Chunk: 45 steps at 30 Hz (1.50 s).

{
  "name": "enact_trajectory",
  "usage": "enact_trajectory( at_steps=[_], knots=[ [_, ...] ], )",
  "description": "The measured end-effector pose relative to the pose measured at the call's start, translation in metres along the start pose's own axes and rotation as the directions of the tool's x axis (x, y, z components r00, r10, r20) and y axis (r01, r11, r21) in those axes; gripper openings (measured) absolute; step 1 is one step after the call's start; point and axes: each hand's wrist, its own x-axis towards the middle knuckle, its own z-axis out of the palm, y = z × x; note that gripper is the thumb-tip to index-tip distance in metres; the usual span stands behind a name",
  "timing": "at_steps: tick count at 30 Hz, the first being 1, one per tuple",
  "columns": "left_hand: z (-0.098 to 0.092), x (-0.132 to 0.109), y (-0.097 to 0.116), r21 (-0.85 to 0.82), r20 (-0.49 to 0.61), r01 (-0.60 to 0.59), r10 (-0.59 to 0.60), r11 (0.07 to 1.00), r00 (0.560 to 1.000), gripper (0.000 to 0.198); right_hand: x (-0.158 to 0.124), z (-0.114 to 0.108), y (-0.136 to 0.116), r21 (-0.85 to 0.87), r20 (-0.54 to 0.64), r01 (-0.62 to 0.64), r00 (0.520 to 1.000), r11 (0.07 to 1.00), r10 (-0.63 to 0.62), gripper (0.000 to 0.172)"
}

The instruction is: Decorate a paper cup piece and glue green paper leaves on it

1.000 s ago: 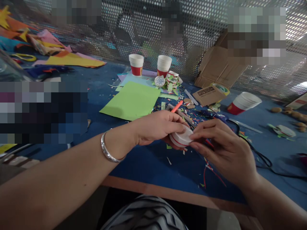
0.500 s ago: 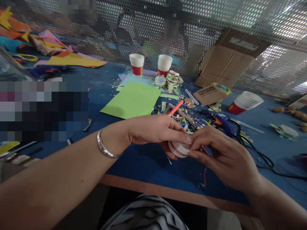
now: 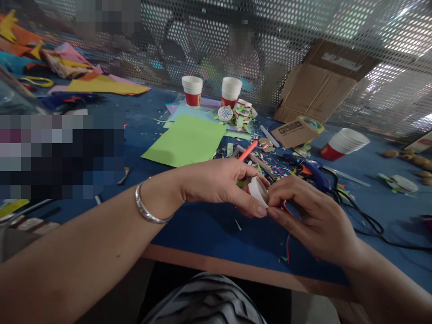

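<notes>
A short white paper cup piece (image 3: 258,191) with a red band is between my hands, above the front of the blue table. My left hand (image 3: 221,183) is wrapped round it, thumb along the near side and fingers behind. My right hand (image 3: 308,213) pinches its right edge between thumb and fingertips. A thin red strip (image 3: 289,208) shows beside my right fingers; whether they hold it I cannot tell. Just beyond my left hand an orange stick-like tool (image 3: 248,150) lies among paper scraps (image 3: 270,168).
A green paper sheet (image 3: 189,139) lies ahead, with cup stacks (image 3: 192,90) and small paper crafts (image 3: 243,114) behind. To the right are a blue glue gun (image 3: 315,173) with a black cord, another cup stack (image 3: 344,144) and cardboard (image 3: 317,87). Coloured paper (image 3: 104,85) lies at far left.
The cup piece has turned and tilted so its white inside now shows toward the right. My left thumb has moved down along its near side. The right hand still pinches the edge.
</notes>
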Motion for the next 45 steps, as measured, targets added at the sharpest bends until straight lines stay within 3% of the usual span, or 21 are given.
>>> enact_trajectory(
  at_steps=[10,20,25,37,40,45],
  knots=[
    [-0.002,0.000,-0.004,0.036,0.039,0.008,-0.010,0.999,0.999,0.033,0.001,0.002,-0.002,-0.037,0.062,0.036,0.998,0.999,-0.034,0.010],
    [-0.005,-0.004,0.002,0.260,0.101,0.014,-0.041,0.965,0.994,0.037,-0.001,0.000,-0.005,0.004,0.121,0.064,0.991,0.998,-0.064,0.012],
    [-0.006,-0.004,0.002,0.276,0.121,-0.013,-0.021,0.961,0.992,0.042,-0.001,0.000,-0.005,0.001,0.138,0.083,0.987,0.997,-0.083,0.012],
    [0.008,-0.005,0.006,0.521,-0.046,-0.025,0.057,0.853,0.997,0.032,0.001,0.004,-0.002,-0.055,0.087,0.095,0.992,0.994,-0.090,0.021],
    [0.011,-0.005,0.009,0.491,-0.039,-0.016,0.041,0.871,0.998,0.025,-0.001,0.004,-0.002,-0.058,0.114,0.094,0.990,0.994,-0.087,0.022],
    [0.015,-0.002,0.007,0.267,-0.032,0.054,-0.047,0.962,0.998,0.015,-0.001,0.004,-0.002,-0.104,0.137,0.099,0.987,0.990,-0.085,0.020]
  ],
)
